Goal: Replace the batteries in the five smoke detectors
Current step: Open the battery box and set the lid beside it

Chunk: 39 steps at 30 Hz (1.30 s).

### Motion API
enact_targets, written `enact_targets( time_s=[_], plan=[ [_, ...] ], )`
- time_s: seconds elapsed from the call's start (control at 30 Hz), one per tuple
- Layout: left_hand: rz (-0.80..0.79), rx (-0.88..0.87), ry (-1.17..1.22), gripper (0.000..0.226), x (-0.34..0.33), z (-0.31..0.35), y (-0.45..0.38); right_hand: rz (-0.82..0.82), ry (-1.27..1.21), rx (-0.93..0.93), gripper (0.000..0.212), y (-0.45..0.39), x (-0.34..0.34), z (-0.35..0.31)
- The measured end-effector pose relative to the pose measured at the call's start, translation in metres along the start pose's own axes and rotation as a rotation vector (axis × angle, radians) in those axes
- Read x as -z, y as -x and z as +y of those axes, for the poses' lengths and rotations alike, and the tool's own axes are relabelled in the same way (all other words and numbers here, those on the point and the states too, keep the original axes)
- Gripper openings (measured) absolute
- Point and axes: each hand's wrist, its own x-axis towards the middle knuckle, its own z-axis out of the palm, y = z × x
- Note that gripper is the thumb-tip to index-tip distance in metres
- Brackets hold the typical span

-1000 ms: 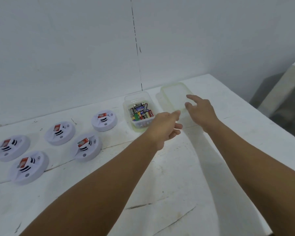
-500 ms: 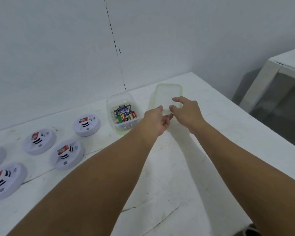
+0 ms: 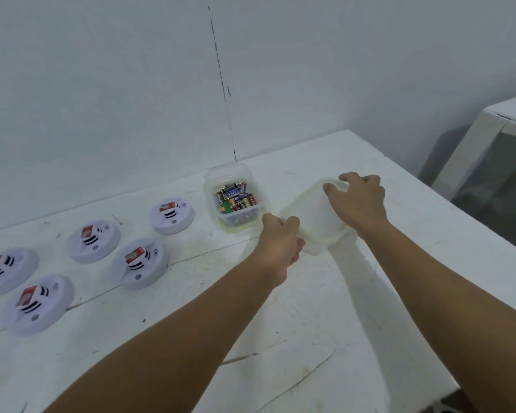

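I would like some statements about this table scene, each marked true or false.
1. Five smoke detectors lie on the table. True.
2. The box of batteries is closed with a lid. False: it is open.
3. Both the left hand and the right hand hold the empty container. True.
4. The left hand holds a battery. False: it grips the container's near corner.

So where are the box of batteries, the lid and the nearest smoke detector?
box of batteries (image 3: 236, 204): head view, on the batteries inside.
lid (image 3: 316, 216): head view, its flat middle.
nearest smoke detector (image 3: 38, 304): head view, top face.
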Motion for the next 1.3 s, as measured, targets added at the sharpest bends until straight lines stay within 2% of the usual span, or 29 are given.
enact_targets(
  time_s=[0.17,0.33,0.43,0.6,0.9,1.0,1.1,1.3],
  plan=[
    [0.026,-0.042,-0.098,0.014,0.054,-0.014,0.035,-0.155,0.001,0.031,0.049,0.023,-0.001,-0.009],
    [0.111,-0.052,-0.093,0.016,0.125,-0.026,0.067,-0.351,-0.195,0.011,0.049,0.065,-0.031,-0.027],
    [0.159,-0.046,-0.116,0.022,0.16,-0.033,0.079,-0.397,-0.232,0.009,0.044,0.093,-0.056,-0.04],
    [0.153,-0.058,-0.157,0.018,0.206,-0.049,0.107,-0.504,-0.282,-0.023,0.043,0.127,-0.08,-0.058],
    [0.245,-0.063,-0.146,0.018,0.271,-0.071,0.134,-0.653,-0.359,0.03,0.05,0.168,-0.114,-0.081],
    [0.28,-0.047,-0.137,0.027,0.285,-0.077,0.136,-0.687,-0.397,0.025,0.049,0.177,-0.126,-0.091],
    [0.258,-0.077,-0.123,0.043,0.288,-0.083,0.141,-0.707,-0.477,-0.029,0.044,0.182,-0.13,-0.097],
    [0.212,-0.075,-0.034,0.049,0.289,-0.085,0.142,-0.788,-0.536,-0.089,0.038,0.182,-0.128,-0.098]
  ],
)
